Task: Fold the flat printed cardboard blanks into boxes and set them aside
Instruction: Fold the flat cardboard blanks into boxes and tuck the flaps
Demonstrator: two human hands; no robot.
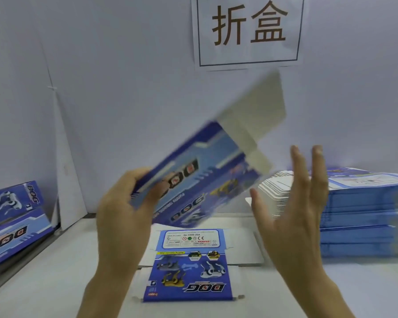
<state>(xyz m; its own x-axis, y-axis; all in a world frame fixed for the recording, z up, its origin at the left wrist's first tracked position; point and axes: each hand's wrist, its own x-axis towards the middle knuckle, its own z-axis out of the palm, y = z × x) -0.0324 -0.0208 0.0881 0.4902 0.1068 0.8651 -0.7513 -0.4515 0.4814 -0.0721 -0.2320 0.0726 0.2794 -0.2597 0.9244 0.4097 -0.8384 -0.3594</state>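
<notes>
My left hand (122,203) grips the near-left end of a blue printed cardboard box (193,180), held tilted in the air and blurred by motion. Its white flaps (255,111) stick up toward the wall. My right hand (292,216) is spread with straight fingers just right of the box and holds nothing. Below, a flat blue blank (189,276) printed with robot dogs and "DOG" lies on the white table (55,271). A tall stack of flat blanks (359,216) rises at the right.
Folded blue boxes (12,216) lie at the left edge against a white partition. A paper sign (248,31) with two large characters hangs on the back wall.
</notes>
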